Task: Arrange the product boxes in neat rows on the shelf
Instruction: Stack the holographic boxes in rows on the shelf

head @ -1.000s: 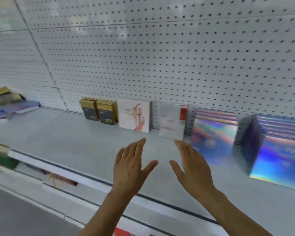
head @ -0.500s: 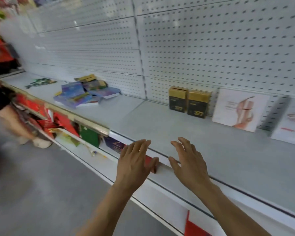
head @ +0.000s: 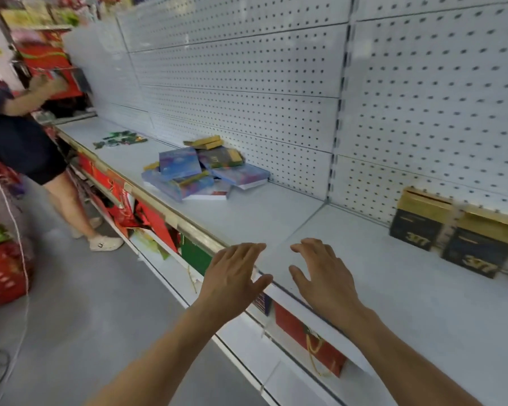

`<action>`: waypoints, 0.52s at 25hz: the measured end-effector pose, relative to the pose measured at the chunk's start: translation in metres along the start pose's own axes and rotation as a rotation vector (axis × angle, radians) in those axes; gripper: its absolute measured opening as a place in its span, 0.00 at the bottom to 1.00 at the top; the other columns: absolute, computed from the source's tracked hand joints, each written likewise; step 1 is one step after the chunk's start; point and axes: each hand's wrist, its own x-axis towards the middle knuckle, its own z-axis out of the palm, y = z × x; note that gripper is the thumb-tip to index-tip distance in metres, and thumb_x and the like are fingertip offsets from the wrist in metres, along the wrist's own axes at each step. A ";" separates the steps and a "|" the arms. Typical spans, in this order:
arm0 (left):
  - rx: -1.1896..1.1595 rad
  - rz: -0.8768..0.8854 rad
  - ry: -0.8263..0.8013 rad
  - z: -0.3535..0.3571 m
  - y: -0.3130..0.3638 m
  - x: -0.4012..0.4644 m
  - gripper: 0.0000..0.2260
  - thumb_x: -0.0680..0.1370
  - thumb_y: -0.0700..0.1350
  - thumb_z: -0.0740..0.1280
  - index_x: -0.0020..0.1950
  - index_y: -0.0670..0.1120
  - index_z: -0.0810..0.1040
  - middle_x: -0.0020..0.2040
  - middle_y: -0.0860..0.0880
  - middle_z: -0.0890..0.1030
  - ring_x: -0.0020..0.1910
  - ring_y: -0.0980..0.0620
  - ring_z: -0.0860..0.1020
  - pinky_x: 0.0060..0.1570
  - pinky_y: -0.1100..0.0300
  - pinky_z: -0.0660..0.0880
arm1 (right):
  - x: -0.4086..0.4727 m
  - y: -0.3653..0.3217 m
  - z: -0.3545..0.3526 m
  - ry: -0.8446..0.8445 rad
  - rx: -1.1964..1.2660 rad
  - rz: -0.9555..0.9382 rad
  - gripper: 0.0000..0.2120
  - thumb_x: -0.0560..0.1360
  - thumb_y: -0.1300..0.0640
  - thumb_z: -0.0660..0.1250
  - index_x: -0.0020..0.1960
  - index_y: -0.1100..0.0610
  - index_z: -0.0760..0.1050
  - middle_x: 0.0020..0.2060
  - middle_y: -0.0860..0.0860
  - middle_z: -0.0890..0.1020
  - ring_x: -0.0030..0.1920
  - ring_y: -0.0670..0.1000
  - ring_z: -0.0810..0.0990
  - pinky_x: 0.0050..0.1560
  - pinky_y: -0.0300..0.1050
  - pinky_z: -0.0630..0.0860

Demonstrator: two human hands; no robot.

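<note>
A loose pile of flat iridescent and gold boxes lies on the grey shelf, left of centre against the pegboard. Two dark blue and gold boxes stand upright in a row at the right, against the back wall. My left hand hovers over the shelf's front edge, fingers apart and holding nothing. My right hand hovers beside it above the shelf surface, also spread and holding nothing. Both hands are well short of the pile and of the standing boxes.
Another person stands at the left end of the aisle, reaching to a red display. Small green items lie farther along the shelf. Red and green bags fill the lower shelf. A red basket sits on the floor at left.
The view has swung left along the shelf: the white and holographic boxes left the frame, and the loose pile and the other person came in. My hands stay spread in front of me.
</note>
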 end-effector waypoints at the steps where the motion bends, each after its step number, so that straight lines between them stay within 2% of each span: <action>1: -0.012 -0.023 0.011 0.000 -0.021 0.019 0.27 0.78 0.63 0.58 0.75 0.56 0.60 0.73 0.56 0.67 0.72 0.53 0.65 0.72 0.54 0.61 | 0.027 -0.002 0.010 -0.009 0.004 -0.003 0.19 0.79 0.48 0.59 0.69 0.49 0.66 0.69 0.45 0.66 0.67 0.48 0.66 0.59 0.44 0.67; 4: -0.057 -0.073 0.002 0.000 -0.074 0.076 0.27 0.78 0.62 0.59 0.76 0.56 0.60 0.72 0.55 0.68 0.70 0.53 0.66 0.68 0.56 0.64 | 0.097 -0.008 0.032 -0.044 0.045 0.023 0.18 0.80 0.48 0.58 0.68 0.49 0.66 0.67 0.44 0.67 0.66 0.47 0.66 0.56 0.42 0.68; 7: -0.117 -0.158 -0.010 -0.001 -0.120 0.125 0.28 0.78 0.62 0.60 0.76 0.56 0.59 0.74 0.54 0.66 0.71 0.53 0.66 0.69 0.54 0.64 | 0.163 -0.013 0.054 -0.069 0.094 0.033 0.16 0.79 0.48 0.59 0.67 0.48 0.68 0.64 0.42 0.69 0.63 0.45 0.68 0.53 0.42 0.70; 13: -0.238 -0.247 -0.001 0.007 -0.216 0.187 0.28 0.78 0.59 0.63 0.75 0.54 0.61 0.73 0.53 0.67 0.70 0.52 0.67 0.66 0.54 0.67 | 0.256 -0.025 0.105 -0.166 0.250 0.154 0.15 0.78 0.48 0.61 0.64 0.47 0.70 0.62 0.43 0.72 0.61 0.45 0.72 0.56 0.45 0.71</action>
